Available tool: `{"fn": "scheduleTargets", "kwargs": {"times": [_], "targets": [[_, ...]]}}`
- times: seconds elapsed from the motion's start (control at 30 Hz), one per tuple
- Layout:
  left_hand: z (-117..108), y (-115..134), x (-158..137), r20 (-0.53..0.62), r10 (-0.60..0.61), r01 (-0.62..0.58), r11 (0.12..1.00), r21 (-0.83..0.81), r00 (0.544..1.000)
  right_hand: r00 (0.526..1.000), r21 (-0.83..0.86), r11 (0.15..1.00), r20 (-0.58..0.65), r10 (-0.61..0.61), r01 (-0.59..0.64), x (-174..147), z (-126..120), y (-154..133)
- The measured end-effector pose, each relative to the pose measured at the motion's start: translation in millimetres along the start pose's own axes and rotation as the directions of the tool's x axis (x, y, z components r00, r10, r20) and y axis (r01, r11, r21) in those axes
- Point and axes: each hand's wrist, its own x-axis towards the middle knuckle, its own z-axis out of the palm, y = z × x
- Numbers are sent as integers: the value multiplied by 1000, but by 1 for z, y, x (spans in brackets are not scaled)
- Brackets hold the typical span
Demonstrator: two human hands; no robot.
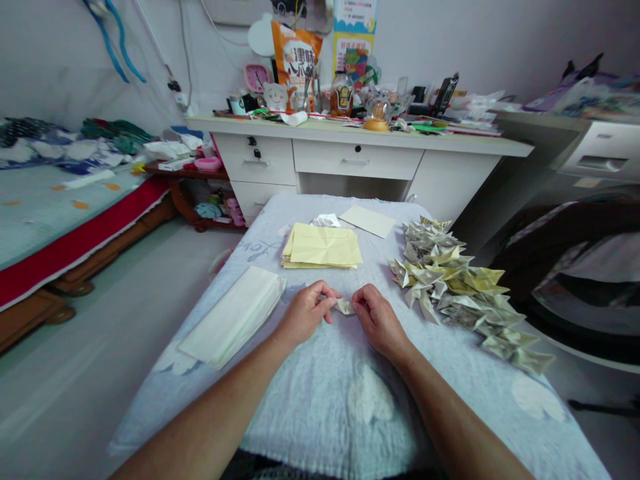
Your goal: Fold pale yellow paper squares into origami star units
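Between my two hands is a small piece of folded paper (345, 306), pale and partly hidden by my fingers. My left hand (311, 308) pinches its left end, while the fingers of my right hand (376, 316) close on its right end. Just beyond lies a stack of yellow paper sheets (325, 247) with crease lines on the top one. To the left rests a long pile of whitish paper (233, 317). Many folded paper pieces (460, 283) with pointed tips spread in rows on the right.
A pale blue cloth (310, 407) covers the table. At its far side lie a cream card (367, 221) and crumpled white paper (326, 220). Behind stands a white desk (357, 160) crowded with items. A washing machine (595, 160) is on the right, a bed (75, 213) on the left.
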Motion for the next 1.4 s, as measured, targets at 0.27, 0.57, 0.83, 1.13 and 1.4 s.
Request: {"fn": "scheduleTargets", "kwargs": {"times": [0.27,0.57,0.83,1.13,1.4], "targets": [[3,5,2,22,-78,80,988,-131,997,999,5,1000,-47,-11,12,1,0,0],[0,11,2,-41,-111,95,957,-276,993,992,43,997,-102,69,-65,1,-1,4],[2,9,2,-42,-62,48,963,-266,997,999,122,992,-23,31,-28,-3,3,1],[3,10,1,39,-23,32,964,-262,999,999,17,999,-13,-42,42,2,-1,-3],[4,9,1,76,-52,70,964,-256,996,997,125,991,-53,50,-43,3,2,4]]}}
